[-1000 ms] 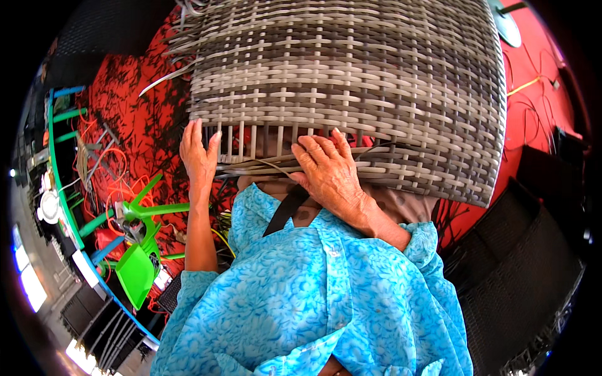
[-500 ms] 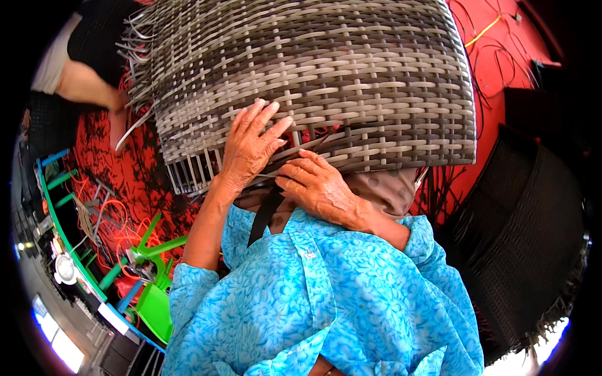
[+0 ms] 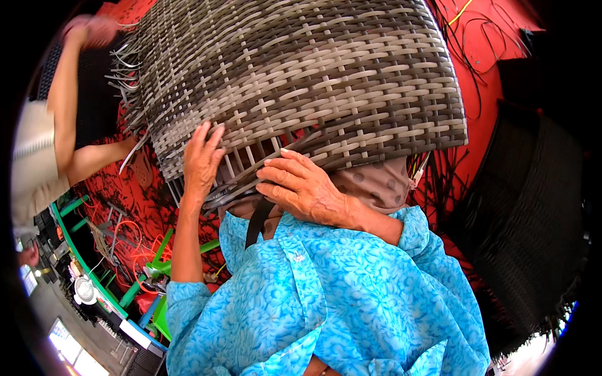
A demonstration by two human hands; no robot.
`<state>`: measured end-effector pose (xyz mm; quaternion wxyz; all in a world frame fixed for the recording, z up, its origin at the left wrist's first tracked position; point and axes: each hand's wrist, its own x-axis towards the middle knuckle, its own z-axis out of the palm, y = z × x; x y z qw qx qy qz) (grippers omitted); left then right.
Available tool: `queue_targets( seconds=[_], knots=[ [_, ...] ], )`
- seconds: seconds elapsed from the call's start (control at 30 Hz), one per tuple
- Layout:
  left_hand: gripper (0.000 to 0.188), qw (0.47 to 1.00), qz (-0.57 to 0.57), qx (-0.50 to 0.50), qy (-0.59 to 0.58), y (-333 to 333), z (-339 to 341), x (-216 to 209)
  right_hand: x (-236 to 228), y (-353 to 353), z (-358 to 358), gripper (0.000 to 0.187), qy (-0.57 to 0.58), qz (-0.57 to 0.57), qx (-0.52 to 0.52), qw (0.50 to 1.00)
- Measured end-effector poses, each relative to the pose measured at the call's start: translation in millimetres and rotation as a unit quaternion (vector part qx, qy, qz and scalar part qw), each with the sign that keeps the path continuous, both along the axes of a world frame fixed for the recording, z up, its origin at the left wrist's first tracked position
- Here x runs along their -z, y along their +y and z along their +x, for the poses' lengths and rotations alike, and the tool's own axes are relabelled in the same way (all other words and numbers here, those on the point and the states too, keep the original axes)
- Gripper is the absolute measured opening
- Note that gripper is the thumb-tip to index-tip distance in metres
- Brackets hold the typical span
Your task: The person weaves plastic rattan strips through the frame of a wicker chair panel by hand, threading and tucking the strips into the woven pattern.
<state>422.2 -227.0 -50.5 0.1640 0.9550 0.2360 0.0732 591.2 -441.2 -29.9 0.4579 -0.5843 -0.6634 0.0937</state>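
Note:
A large grey-brown woven rattan-style panel (image 3: 301, 69) slopes away from my lap. Along its near left edge, bare light stakes show through a gap in the weave. My left hand (image 3: 202, 164) lies on the weave left of that gap, fingers stretched out and slightly apart, holding nothing visible. Several dark flat strands (image 3: 235, 192) run along the near edge and pass under my right hand (image 3: 307, 188). Its fingers are bent over them, back of the hand up; the thumb and palm are hidden.
At the upper left is another person's blurred arm (image 3: 66, 106) and bent leg. Dark woven pieces (image 3: 520, 219) lie to the right on the red floor (image 3: 483, 37). Dark scraps, orange cord and a green plastic stool (image 3: 164, 266) are on the left. Loose strand ends fringe the panel's left side.
My left hand has moved left and slightly nearer, uncovering more of the gap and its stakes. My right hand has shifted slightly left. The other person's arm and leg have come further into view.

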Motion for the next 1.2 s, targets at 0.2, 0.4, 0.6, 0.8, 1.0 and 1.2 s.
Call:
queue_targets(
  seconds=[0.2,0.4,0.6,0.8,1.0,1.2],
  knots=[
    [0.022,0.983,-0.146,-0.050,-0.100,-55.9,49.7,-44.3,-5.7,0.6,7.5,0.030,0.023,0.021,0.010,0.999],
    [0.019,0.981,-0.185,0.046,-0.034,-74.5,96.4,-41.6,-7.6,-22.6,28.4,0.029,-0.008,-0.009,0.096,0.995],
    [0.033,0.890,-0.446,-0.087,0.028,-67.0,99.5,-44.0,-18.9,-55.7,60.4,0.045,-0.094,-0.167,0.219,0.957],
    [0.036,0.867,-0.487,-0.087,0.066,-56.5,100.5,-29.9,-8.9,-74.8,81.1,0.061,-0.179,-0.255,0.301,0.901],
    [0.035,0.844,-0.521,-0.099,0.081,-50.4,102.9,-39.0,-3.3,-76.5,81.7,0.062,-0.187,-0.260,0.304,0.897],
    [0.027,0.853,-0.507,-0.081,0.093,-23.6,68.3,-56.8,-4.0,-74.4,81.5,0.057,-0.195,-0.250,0.310,0.896]
  ],
)
